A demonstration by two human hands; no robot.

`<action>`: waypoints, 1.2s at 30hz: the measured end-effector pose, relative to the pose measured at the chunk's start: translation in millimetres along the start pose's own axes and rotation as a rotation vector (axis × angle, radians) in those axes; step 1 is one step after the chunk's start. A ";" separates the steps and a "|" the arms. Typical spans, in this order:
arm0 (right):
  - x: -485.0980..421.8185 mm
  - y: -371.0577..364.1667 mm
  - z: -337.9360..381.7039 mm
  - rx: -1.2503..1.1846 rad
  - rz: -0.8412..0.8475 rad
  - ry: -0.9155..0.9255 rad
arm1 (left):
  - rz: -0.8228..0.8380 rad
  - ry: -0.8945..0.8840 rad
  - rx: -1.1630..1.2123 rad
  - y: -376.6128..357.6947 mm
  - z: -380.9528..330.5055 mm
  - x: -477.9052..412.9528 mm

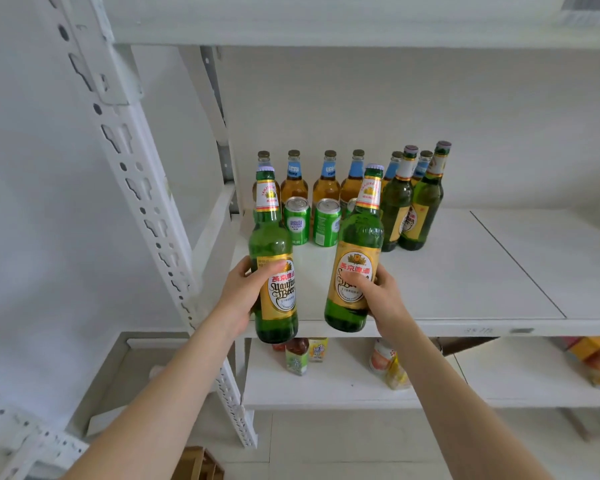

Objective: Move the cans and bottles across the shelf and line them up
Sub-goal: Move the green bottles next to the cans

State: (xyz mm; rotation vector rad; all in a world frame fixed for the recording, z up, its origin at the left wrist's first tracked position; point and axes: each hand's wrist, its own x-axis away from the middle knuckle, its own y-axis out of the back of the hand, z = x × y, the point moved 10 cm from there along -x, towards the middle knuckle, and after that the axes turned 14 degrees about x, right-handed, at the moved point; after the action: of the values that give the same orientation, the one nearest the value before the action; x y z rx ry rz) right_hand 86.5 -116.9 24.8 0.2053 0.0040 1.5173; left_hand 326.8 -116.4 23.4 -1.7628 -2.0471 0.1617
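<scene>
L hand [245, 292] grips green bottle [274, 271], R hand [383, 299] grips another [355, 268]

Left hand [242, 293]: gripping the left green bottle [270, 239] at its label, thumb lying across the front.
Right hand [383, 299]: gripping the right green bottle [361, 233] at its label, thumb pressing on the front.
Arms: both reaching forward, bare forearms angling inward.

back row bottles [326, 185] | cans [297, 221] before them | two bottles [426, 199] right of cans | held bottles [274, 244] frontmost
</scene>
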 end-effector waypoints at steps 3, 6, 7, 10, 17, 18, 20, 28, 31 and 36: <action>16.6 18.6 0.0 0.024 -0.028 0.004 | 0.012 0.010 -0.014 -12.8 4.6 13.3; 28.0 39.9 -2.1 0.014 -0.054 -0.006 | 0.028 0.007 -0.021 -31.8 9.2 23.9; 30.8 47.6 -2.5 0.011 -0.061 -0.006 | 0.033 0.006 -0.028 -39.1 11.3 26.9; 37.0 73.5 -2.6 0.004 -0.080 0.005 | 0.049 0.001 -0.047 -64.8 20.5 34.9; 40.9 152.4 -2.3 0.041 -0.066 0.023 | 0.048 -0.022 -0.050 -140.3 52.3 53.6; 41.2 165.9 -2.6 0.052 -0.061 0.025 | 0.045 -0.025 -0.045 -152.7 57.7 57.0; 42.0 193.4 -2.8 0.065 -0.048 0.035 | 0.046 -0.032 -0.039 -178.4 67.5 63.4; 42.1 296.8 -10.1 0.104 -0.052 0.060 | 0.082 -0.048 -0.069 -279.2 100.9 76.0; 38.5 330.3 -16.6 0.096 -0.078 0.042 | 0.100 -0.028 -0.074 -313.8 114.1 71.3; 21.1 387.8 -24.1 0.078 -0.140 0.033 | 0.170 -0.016 -0.102 -377.1 130.2 52.1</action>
State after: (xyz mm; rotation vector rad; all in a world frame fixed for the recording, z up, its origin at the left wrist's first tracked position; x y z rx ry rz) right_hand -299.3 -77.5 56.7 0.2376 0.1021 1.3819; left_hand -74.2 -111.0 55.0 -2.0041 -1.9461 0.1242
